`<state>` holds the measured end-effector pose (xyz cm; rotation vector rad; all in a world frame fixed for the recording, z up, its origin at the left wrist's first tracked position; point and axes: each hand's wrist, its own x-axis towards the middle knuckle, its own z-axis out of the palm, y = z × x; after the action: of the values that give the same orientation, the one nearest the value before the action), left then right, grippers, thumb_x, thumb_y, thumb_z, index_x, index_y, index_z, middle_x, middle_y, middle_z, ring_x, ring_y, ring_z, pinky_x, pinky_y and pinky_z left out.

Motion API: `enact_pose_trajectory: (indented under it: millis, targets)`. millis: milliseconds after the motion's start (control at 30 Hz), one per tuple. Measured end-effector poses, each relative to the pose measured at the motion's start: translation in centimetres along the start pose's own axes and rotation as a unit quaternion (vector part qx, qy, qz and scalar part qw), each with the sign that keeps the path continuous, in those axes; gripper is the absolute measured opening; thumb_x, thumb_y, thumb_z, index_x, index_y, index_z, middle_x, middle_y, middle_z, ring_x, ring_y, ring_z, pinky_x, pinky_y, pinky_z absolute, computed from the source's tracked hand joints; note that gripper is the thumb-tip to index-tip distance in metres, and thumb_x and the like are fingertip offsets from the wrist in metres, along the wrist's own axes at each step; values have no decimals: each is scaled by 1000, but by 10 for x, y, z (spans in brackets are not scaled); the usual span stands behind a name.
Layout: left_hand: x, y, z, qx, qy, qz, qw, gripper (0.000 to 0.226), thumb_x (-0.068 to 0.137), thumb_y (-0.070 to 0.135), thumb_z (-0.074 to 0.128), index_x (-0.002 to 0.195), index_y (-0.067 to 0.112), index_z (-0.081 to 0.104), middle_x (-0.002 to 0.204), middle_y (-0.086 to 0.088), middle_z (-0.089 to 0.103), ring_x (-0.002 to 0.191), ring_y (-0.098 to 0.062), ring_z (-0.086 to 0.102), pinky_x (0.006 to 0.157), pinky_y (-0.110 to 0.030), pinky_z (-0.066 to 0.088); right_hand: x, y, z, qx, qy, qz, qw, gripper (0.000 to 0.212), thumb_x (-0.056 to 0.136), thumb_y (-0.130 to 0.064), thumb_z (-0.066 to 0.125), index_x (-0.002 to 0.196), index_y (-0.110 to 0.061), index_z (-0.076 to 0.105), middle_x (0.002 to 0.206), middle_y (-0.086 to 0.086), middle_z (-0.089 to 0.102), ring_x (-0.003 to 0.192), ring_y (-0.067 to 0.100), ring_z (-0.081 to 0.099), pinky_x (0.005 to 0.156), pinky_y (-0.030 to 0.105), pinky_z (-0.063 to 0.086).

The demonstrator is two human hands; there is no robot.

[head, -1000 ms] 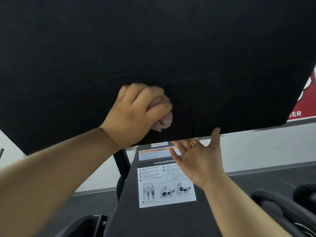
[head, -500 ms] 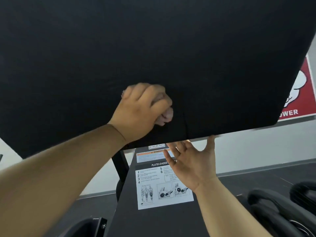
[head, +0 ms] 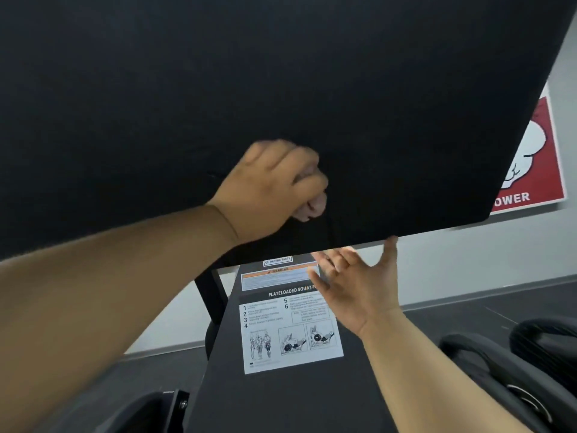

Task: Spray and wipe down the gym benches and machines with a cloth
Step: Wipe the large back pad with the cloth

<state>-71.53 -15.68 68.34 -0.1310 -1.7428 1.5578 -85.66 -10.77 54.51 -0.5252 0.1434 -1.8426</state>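
A big black foot plate [head: 312, 73] of the squat machine fills the upper view. My left hand [head: 271, 189] is balled round a small pinkish cloth [head: 313, 207] and presses it against the plate's face near the lower edge. Only a bit of the cloth shows below my fingers. My right hand [head: 359, 285] is below the plate with fingers spread, its thumb tip touching the plate's lower edge. No spray bottle is in view.
Under the plate runs the machine's black column [head: 281, 395] with a white instruction sticker [head: 290, 332] and an orange warning label [head: 278, 271]. Black padded parts [head: 512, 364] sit at the lower right. A red poster [head: 537, 170] hangs on the grey wall.
My left hand with the cloth has shifted slightly along the plate. My right hand stays at the lower edge. The view has tilted a little, showing more of the red poster.
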Motion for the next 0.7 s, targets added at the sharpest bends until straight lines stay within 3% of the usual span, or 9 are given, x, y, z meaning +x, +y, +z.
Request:
enact_pose_trajectory:
  millis: [100,233,300,433,500,600,667,700]
  targets:
    - [-34,34,20,-47,-27,4,998,13,81,20,63,93,24,61,106,-4,63,95,-25,52,82,-37,36,-1,-39,-9,55,2,-60,997,85,85,-77,32,136,-11,52,130,15,58,141,28,35,112,46,21]
    - [-83,65,29,-64,-134,82,986,13,88,19,49,84,26,58,98,1,66,87,-21,61,85,-32,38,-3,-64,-13,-20,-5,-80,997,86,82,-82,35,126,-13,61,121,9,69,121,25,59,109,46,36]
    - [-69,59,26,-49,-87,69,993,16,92,18,45,86,26,58,100,2,64,89,-20,54,84,-33,37,-2,-60,-14,-20,-18,-72,997,82,84,-79,34,126,-15,61,119,5,70,122,21,58,107,45,36]
    - [-4,32,20,5,77,-40,996,11,91,17,54,98,23,59,110,-4,61,98,-25,48,82,-38,34,4,-55,-18,1,-7,-76,997,78,86,-76,34,127,-15,60,118,3,71,121,20,57,99,41,42]
    - [5,37,27,2,85,-56,995,11,95,15,51,100,20,60,110,-6,61,100,-26,48,84,-38,34,4,-57,-20,-5,-8,-71,997,78,86,-76,35,126,-15,61,118,3,71,122,20,56,100,41,42]
    - [-20,71,42,-61,-20,25,998,9,86,18,53,92,23,59,106,-3,54,94,-26,51,82,-36,34,1,-63,-19,-24,-14,-53,998,79,84,-77,35,127,-17,61,121,3,69,123,20,54,100,40,39]
    - [-26,82,42,-61,-123,115,984,6,86,22,54,88,24,60,98,-1,60,88,-23,57,83,-34,35,-1,-65,-18,-32,-17,-53,998,79,84,-78,35,127,-17,62,120,3,70,123,19,55,98,39,40]
    - [-17,79,38,-50,-134,121,982,6,86,23,55,89,24,59,97,0,63,87,-22,58,83,-34,36,-2,-66,-18,-33,-15,-49,998,79,84,-78,35,126,-17,62,120,3,70,122,19,56,96,38,41]
